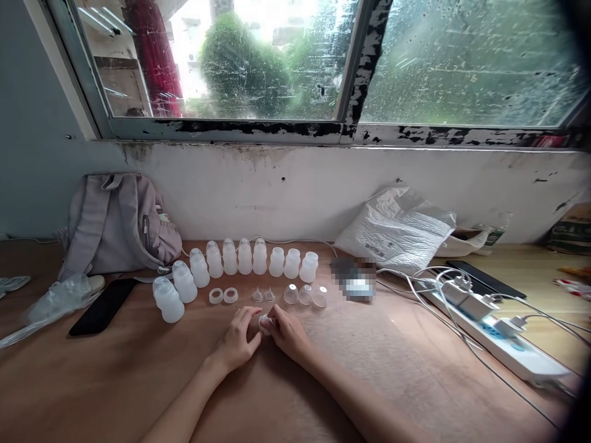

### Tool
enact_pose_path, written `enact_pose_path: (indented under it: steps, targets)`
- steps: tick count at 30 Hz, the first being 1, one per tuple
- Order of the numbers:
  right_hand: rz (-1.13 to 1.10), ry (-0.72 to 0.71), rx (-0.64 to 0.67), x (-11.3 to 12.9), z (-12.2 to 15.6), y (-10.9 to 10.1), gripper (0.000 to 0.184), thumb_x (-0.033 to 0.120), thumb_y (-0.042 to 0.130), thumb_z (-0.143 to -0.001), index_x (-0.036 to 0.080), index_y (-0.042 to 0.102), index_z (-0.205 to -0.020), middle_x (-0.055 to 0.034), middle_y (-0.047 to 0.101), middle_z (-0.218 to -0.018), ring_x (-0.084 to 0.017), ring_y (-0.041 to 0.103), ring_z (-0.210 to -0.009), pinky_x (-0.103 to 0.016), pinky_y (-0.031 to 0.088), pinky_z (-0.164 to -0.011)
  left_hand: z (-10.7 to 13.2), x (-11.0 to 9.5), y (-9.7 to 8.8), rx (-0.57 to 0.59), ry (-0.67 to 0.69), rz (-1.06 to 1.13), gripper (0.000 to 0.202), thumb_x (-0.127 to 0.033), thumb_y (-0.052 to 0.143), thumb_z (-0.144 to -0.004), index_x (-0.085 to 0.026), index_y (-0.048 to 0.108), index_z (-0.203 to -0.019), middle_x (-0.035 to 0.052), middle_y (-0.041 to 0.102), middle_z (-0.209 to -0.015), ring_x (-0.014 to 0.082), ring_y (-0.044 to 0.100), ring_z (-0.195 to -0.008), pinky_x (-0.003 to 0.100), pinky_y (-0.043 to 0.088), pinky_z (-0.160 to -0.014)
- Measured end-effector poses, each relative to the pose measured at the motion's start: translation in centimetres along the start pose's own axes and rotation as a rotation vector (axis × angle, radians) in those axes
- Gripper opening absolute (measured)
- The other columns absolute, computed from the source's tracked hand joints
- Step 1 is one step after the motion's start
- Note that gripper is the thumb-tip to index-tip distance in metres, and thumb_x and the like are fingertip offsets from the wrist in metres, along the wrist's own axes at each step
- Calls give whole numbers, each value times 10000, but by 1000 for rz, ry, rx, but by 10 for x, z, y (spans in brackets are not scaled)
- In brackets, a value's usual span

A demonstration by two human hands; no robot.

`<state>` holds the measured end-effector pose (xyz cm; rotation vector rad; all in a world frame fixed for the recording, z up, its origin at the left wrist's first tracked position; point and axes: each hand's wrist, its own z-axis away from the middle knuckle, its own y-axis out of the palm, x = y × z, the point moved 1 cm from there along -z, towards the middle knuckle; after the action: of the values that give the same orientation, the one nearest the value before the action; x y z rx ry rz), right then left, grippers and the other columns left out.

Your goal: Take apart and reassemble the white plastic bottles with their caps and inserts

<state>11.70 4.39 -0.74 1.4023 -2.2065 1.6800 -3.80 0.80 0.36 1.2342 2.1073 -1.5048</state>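
My right hand (290, 333) is closed on a small white bottle ring (265, 322), just above the table. Close on its left, my left hand (239, 338) has thumb and forefinger apart, with a gap between it and the ring. Beyond my hands lie two white rings (223, 296), two clear nipples (263, 295) and three clear caps (305, 295). Behind these, several frosted baby bottles (229, 257) stand in a curved row, some with domed tops. The nearest bottle (168, 300) is at the left end. Whether a nipple sits in the held ring is hard to make out.
A grey backpack (115, 221) leans at the back left, beside a black case (102, 306) and a clear plastic bag (62, 298). At right lie a silver bubble mailer (397, 227), a blurred-out object (354, 279) and a white power strip (521, 351) with trailing cables. A window spans the wall.
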Motion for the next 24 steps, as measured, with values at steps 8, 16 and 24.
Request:
enact_pose_path:
  steps: [8,16,24]
  targets:
    - [-28,-116,36,6,4,10,115,229,326,-849,196,406,-773,-25,579,-733,-108,511,-587,-196,343,-521,4,-7,7,107,76,-214,354,-221,515,-722,-212,462,-1071,63,531,-1023,210,481,-922,372,410,-800]
    - [-22,-115,39,7,5,9,103,207,316,-848,203,404,-794,-16,575,-733,-106,511,-579,-191,340,-510,1,-8,2,133,44,-168,257,-241,513,-724,-206,509,-979,60,541,-932,200,496,-869,335,410,-777]
    - [88,-243,79,14,7,7,159,152,305,-840,200,452,-880,-33,561,-788,-125,517,-641,-205,365,-570,0,-2,-8,132,-2,-152,240,-306,586,-660,-222,555,-882,24,509,-817,166,506,-761,268,419,-684]
